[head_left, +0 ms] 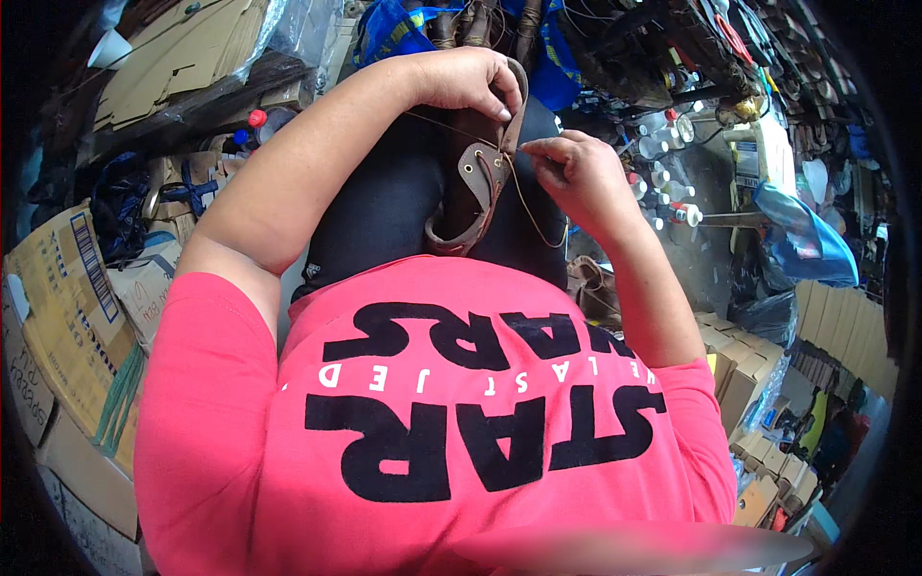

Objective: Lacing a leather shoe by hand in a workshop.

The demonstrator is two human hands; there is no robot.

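Observation:
A brown leather shoe upper point(477, 171) with metal eyelets and a pale inside rests between my thighs, over dark trousers. My left hand point(468, 81) is closed over its far end, with the fingers curled around the leather edge. Just right of the shoe, my right hand point(584, 180) is pinched, its fingertips close to the seam. Whatever lies between those fingertips is too small to make out. A tan thread point(523, 204) comes out of the leather near the eyelets and hangs in a loop below my right hand. Another stretch of thread runs leftward under my left forearm.
Several plastic bottles point(663, 178) stand on the floor at the right, near a blue plastic bag point(807, 235). Flattened cardboard point(173, 62) is stacked at the far left, and cardboard boxes point(72, 307) sit beside my left arm. Another brown shoe piece point(594, 286) lies by my right thigh.

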